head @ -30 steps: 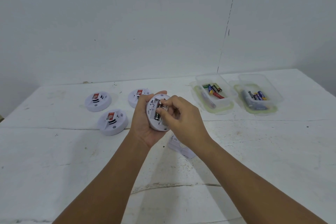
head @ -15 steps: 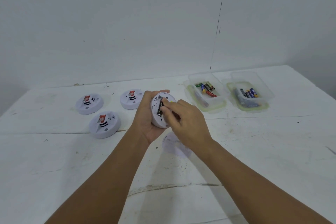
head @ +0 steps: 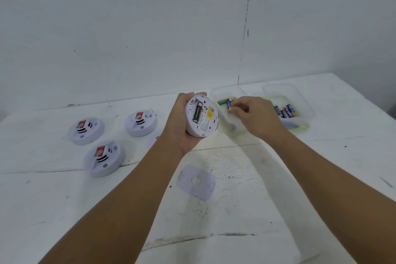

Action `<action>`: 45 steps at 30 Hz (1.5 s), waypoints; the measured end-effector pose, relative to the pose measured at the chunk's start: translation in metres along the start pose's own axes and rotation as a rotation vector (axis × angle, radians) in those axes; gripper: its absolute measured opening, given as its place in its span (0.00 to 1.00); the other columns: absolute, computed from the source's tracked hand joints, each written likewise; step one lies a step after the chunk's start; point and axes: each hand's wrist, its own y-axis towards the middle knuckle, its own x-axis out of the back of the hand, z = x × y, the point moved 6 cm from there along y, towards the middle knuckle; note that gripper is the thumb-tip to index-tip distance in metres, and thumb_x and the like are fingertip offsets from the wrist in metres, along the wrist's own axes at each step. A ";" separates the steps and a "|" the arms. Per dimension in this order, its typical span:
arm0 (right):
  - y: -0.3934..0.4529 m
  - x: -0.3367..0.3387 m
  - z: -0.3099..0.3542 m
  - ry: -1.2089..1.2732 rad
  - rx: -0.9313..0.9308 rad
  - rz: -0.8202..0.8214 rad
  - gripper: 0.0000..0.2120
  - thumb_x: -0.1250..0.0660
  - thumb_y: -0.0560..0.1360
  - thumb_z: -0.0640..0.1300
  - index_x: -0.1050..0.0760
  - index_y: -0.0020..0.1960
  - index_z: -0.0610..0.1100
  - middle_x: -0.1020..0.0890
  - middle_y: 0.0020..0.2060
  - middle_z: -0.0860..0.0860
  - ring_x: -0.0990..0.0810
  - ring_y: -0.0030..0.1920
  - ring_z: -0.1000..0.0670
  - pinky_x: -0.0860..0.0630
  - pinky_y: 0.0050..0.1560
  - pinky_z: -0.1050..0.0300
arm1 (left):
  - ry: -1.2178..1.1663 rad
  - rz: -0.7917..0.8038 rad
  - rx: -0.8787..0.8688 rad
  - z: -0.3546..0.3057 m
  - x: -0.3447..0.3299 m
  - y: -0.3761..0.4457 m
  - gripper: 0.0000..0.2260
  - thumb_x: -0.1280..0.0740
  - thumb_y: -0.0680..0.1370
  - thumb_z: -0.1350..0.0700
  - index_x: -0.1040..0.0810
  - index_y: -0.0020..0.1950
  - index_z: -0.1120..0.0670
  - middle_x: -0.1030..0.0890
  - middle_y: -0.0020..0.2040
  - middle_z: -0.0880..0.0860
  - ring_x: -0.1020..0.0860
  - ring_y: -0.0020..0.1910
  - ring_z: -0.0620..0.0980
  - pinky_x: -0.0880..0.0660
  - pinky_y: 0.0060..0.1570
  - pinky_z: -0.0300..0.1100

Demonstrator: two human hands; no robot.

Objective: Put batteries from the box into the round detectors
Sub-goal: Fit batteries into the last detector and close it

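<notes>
Loose white plastic back cover (head: 196,182) on table nearest. Beyond it, left hand (head: 186,126) grips white round detector (head: 201,115), one black battery (head: 197,112) seated. Right of detector, right hand (head: 252,115) fingertips pinch blue battery (head: 228,104) in clear plastic box (head: 227,111).

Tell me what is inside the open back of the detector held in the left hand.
The detector in the left hand shows one dark battery seated lengthwise in its bay, beside a yellow label. Whether a second slot is filled cannot be told.
</notes>
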 end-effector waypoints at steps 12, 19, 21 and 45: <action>0.066 -0.014 -0.007 -0.671 0.088 0.227 0.14 0.39 0.80 0.40 0.20 0.61 0.51 0.22 0.52 0.49 0.25 0.58 0.43 0.37 0.55 0.50 | 0.044 -0.073 -0.001 0.003 0.004 0.038 0.13 0.34 0.79 0.47 0.18 0.58 0.52 0.20 0.60 0.55 0.23 0.60 0.60 0.31 0.72 0.60; 0.079 -0.032 -0.008 -0.987 0.131 0.329 0.09 0.35 0.79 0.50 0.23 0.57 0.49 0.31 0.60 0.44 0.33 0.63 0.40 0.37 0.64 0.46 | 0.009 -0.105 0.015 0.007 0.010 0.042 0.13 0.34 0.79 0.47 0.17 0.59 0.52 0.19 0.58 0.56 0.23 0.60 0.62 0.29 0.71 0.60; 0.081 -0.035 -0.007 -1.046 0.135 0.352 0.06 0.35 0.78 0.47 0.25 0.54 0.49 0.32 0.61 0.44 0.33 0.62 0.40 0.37 0.64 0.45 | 0.016 -0.107 0.018 0.008 0.010 0.042 0.14 0.34 0.79 0.48 0.17 0.59 0.53 0.19 0.58 0.56 0.23 0.59 0.62 0.28 0.70 0.59; 0.085 -0.038 0.000 -1.053 0.302 0.375 0.17 0.35 0.77 0.39 0.20 0.60 0.56 0.34 0.51 0.50 0.33 0.55 0.44 0.37 0.61 0.45 | 0.053 -0.142 -0.003 0.004 0.018 0.031 0.12 0.32 0.79 0.48 0.16 0.56 0.53 0.19 0.56 0.57 0.23 0.57 0.63 0.24 0.62 0.56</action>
